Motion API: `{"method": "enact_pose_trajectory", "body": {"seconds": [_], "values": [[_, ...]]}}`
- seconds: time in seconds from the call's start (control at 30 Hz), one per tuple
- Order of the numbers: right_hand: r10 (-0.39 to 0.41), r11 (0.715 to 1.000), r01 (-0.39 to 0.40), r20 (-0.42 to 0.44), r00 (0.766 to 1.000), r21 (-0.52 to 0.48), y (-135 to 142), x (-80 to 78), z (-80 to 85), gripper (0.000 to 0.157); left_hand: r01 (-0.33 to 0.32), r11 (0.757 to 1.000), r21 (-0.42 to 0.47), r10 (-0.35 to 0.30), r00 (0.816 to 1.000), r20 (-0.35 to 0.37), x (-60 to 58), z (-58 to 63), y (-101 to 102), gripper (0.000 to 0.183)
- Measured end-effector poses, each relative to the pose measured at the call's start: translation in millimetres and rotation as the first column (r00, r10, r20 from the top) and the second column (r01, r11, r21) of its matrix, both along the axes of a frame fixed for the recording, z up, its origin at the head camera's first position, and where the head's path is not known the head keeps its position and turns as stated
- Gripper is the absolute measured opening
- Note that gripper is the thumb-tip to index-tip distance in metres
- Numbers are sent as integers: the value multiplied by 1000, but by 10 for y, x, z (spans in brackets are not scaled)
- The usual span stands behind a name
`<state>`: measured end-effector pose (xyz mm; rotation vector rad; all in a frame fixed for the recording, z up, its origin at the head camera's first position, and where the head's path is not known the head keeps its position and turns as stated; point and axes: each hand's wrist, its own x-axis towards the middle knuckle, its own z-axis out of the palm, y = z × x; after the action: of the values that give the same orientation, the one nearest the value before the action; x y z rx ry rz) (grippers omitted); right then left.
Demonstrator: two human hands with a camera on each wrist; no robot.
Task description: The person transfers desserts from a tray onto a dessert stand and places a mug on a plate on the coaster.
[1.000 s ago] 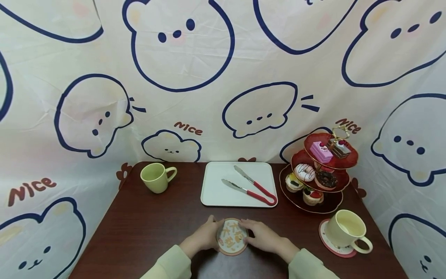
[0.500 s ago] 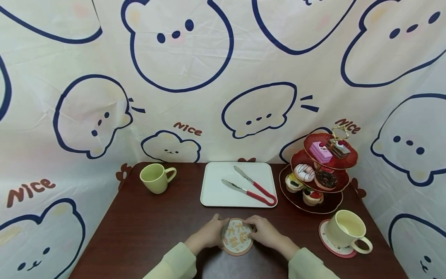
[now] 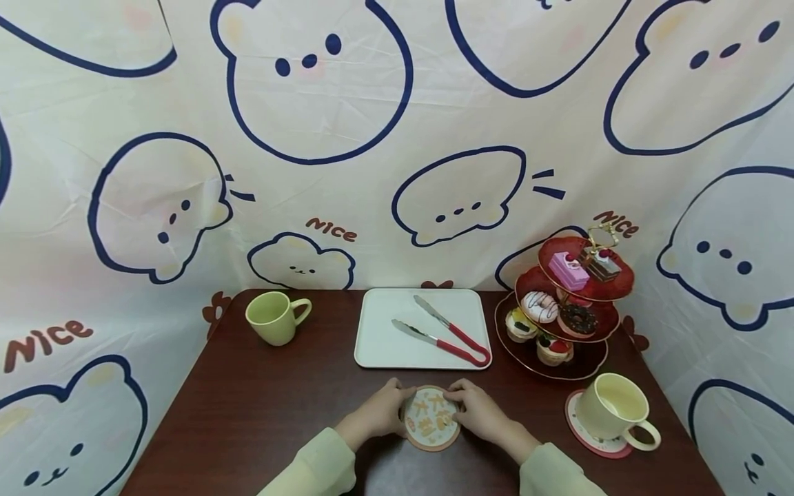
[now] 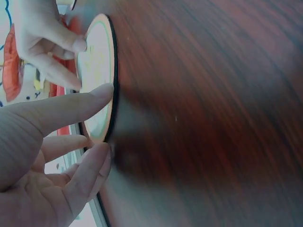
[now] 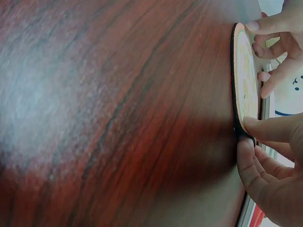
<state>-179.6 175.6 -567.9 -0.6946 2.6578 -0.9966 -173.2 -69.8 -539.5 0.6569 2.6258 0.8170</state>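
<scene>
A round coaster (image 3: 431,418) with a pale, orange-patterned top and a dark underside lies low over the table between both hands. My left hand (image 3: 380,412) holds its left edge; in the left wrist view the left thumb (image 4: 102,94) rests on the top rim with the fingers curled at the edge. On the opposite side, my right hand (image 3: 482,411) pinches the rim, its thumb (image 5: 253,126) on top and index finger (image 5: 245,151) against the underside edge. The left wrist view shows the coaster's face partly hidden behind the left thumb.
Behind the hands, a white tray (image 3: 372,344) bears red-handled tongs (image 3: 457,352). A green mug (image 3: 271,320) stands at back left. At right are a three-tier stand (image 3: 586,368) with toy cakes and donuts, and a cream mug (image 3: 611,406) on a pink-edged coaster (image 3: 573,420).
Both hands have shifted the coaster to the right and slightly away from me. The mugs, tray, tongs and cake stand keep their places.
</scene>
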Motion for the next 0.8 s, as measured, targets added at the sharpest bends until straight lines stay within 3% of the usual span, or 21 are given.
{"method": "enact_pose_trajectory", "body": {"seconds": [0.3, 0.43, 0.8], "values": [[-26, 999, 27, 31, 999, -27, 89, 2, -12, 37, -30, 989, 145, 40, 997, -67, -33, -11, -238, 65], [-42, 999, 43, 47, 998, -13, 142, -2, -7, 37, -80, 978, 192, 94, 993, -65, -60, -10, -359, 57], [-113, 993, 115, 64, 992, -31, 327, -14, -14, 28, -146, 959, 241, 178, 977, -117, -89, 31, -590, 44]]}}
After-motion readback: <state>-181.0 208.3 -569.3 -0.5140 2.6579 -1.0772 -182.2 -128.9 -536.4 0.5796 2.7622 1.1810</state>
